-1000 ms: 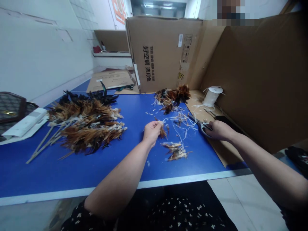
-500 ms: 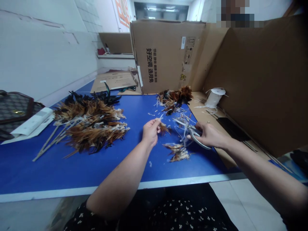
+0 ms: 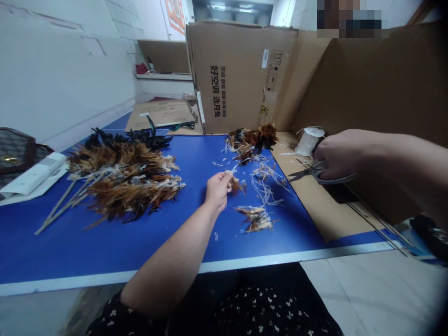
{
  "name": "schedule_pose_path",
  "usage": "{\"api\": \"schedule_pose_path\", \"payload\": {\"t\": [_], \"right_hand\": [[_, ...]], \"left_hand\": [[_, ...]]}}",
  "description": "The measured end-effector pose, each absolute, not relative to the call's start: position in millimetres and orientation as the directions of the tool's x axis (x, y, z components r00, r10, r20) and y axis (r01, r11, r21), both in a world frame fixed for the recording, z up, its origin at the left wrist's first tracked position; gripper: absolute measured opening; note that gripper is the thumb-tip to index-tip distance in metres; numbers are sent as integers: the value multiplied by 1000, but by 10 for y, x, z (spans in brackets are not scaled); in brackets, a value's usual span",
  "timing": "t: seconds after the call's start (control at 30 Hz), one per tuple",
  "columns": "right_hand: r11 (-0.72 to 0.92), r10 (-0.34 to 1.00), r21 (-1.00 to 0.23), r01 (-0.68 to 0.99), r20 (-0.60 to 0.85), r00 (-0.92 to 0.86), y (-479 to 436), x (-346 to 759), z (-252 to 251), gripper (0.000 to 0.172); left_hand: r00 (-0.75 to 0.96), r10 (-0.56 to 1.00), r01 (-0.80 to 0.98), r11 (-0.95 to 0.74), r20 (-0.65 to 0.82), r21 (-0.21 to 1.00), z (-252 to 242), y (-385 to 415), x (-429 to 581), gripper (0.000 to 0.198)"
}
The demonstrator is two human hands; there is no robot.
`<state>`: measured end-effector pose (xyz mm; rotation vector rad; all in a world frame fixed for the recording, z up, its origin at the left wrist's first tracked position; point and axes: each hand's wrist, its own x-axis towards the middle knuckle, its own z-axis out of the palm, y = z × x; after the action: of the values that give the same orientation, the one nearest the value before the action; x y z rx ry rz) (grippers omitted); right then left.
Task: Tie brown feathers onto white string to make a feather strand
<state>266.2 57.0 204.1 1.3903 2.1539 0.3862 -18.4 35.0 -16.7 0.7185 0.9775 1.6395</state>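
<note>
My left hand [image 3: 219, 189] is closed in a pinch on a small bunch of brown feathers [image 3: 238, 186] over the blue tabletop [image 3: 196, 158]. White string shows at the fingertips. At the right, my right hand [image 3: 336, 151] is closed round the handles of the scissors [image 3: 320, 173], whose blades point left above the cardboard. Loose white strings [image 3: 266, 186] lie tangled between my hands. Below them rests a small pile of feather tufts [image 3: 258, 219]. Behind my left hand is a heap of brown and black feathers [image 3: 254, 140].
Bundles of brown feathers [image 3: 129, 191] with pale sticks [image 3: 58, 214] lie on the left. A spool of white ribbon [image 3: 310, 141] stands on the cardboard beside my right hand. A large cardboard box [image 3: 241, 74] walls off the back; a handbag [image 3: 17, 151] sits far left.
My right hand has moved right with the scissors, away from the loose strings and up beside the spool. My left hand keeps its pinch in nearly the same place.
</note>
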Motion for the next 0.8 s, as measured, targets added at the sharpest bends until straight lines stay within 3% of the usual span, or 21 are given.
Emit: {"api": "schedule_pose_path", "payload": {"t": [0.07, 0.2, 0.33, 0.53, 0.8], "right_hand": [[494, 865, 326, 806, -279, -417, 537, 2707, 1991, 40], [543, 785, -189, 818, -231, -575, 360, 2640, 1517, 53], [456, 801, -427, 781, -186, -570, 177, 2371, 959, 54], [429, 833, -522, 737, -86, -546, 249, 2055, 580, 56], [483, 824, -528, 699, 4, -566, 310, 1899, 437, 58]], "left_hand": [[-272, 962, -481, -119, -19, 868, -153, 343, -175, 40], [-263, 964, -522, -117, -29, 845, -108, 323, -162, 40], [-242, 969, -576, -112, -39, 810, -71, 312, -188, 40], [-188, 981, -612, -85, -40, 787, -39, 293, -205, 35], [-195, 978, -613, -61, -76, 788, -39, 273, -139, 29]]}}
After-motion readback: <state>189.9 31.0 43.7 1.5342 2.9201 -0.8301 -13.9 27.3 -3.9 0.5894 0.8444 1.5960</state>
